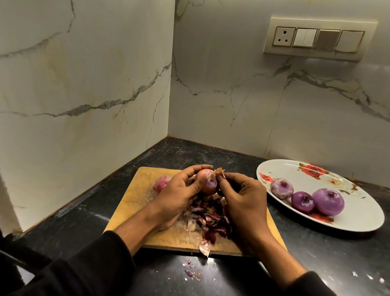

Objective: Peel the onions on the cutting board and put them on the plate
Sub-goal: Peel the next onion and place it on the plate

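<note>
Fourth onion mid-peel above the board, three already plated.

At 9 o'clock on the cutting board (133,201) an unpeeled onion (161,183) waits; just right, the left hand (179,190) cups the held onion (209,182) while the right hand (242,195) pinches a papery skin flap (219,171) at its top. The peel heap (210,217) lies beneath, and the plate (364,218) with three peeled onions (305,198) sits at 3 o'clock. The dry flap may tear short, leaving skin behind; a slick bulb could slip from the cupped fingers.
</note>
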`<state>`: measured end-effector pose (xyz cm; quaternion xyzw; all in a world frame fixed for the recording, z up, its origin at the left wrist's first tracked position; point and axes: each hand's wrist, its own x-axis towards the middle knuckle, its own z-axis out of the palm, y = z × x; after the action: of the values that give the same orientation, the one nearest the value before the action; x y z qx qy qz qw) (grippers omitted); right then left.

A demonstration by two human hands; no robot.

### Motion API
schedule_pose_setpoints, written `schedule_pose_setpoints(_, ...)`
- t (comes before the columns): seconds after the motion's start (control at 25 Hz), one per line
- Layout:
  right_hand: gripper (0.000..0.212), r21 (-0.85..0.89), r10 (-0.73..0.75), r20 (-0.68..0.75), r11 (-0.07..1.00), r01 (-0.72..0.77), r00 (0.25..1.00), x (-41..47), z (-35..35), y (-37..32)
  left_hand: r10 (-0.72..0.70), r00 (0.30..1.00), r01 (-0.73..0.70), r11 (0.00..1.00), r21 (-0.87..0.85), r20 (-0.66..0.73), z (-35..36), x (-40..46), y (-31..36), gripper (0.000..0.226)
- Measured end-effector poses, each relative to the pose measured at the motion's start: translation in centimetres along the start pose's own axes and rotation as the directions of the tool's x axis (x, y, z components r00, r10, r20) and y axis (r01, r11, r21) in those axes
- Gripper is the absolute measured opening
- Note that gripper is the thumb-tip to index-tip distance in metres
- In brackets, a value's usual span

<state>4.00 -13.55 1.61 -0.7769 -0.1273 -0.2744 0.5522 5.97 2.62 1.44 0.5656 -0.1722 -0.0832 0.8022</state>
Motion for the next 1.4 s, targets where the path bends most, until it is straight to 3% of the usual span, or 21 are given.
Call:
schedule_pose_setpoints(0.24,0.013,-0.147,-0.092,-0.096,0.986,0.077,0.991,0.0,0.4,0.0,0.054,0.998,-0.055,0.994,0.097,0.012,-0.2,0.1,-0.4,0.048)
schedule_pose_setpoints(0.48,0.015,-0.152,-0.082,-0.128,0.986,0.062,0.988,0.0,0.6,0.4,0.048,0.998,-0.050,0.995,0.082,0.029,-0.4,0.1,-0.4,0.047)
schedule_pose_setpoints(0.6,0.015,-0.053,-0.025,-0.122,0.998,0.018,0.992,0.1,0.6,0.7,0.035,0.999,-0.036,0.999,0.041,0.013,-0.2,0.1,-0.2,0.050)
schedule_pose_setpoints(0.72,0.020,0.084,0.076,-0.022,0.994,-0.074,0.997,0.5,0.4,1.0,0.019,1.000,-0.019,1.000,0.017,-0.002,-0.2,0.3,-0.3,0.051)
schedule_pose_setpoints(0.96,0.024,0.277,0.247,0.105,0.923,-0.267,0.963,0.8,0.1,1.3,0.013,1.000,-0.013,1.000,0.015,0.024,-0.1,0.1,0.0,0.048)
schedule_pose_setpoints(1.4,0.015,0.002,0.063,-0.096,0.998,-0.063,0.993,0.2,0.4,0.4,0.002,1.000,-0.002,1.000,0.022,0.016,-0.3,0.0,-0.2,0.034)
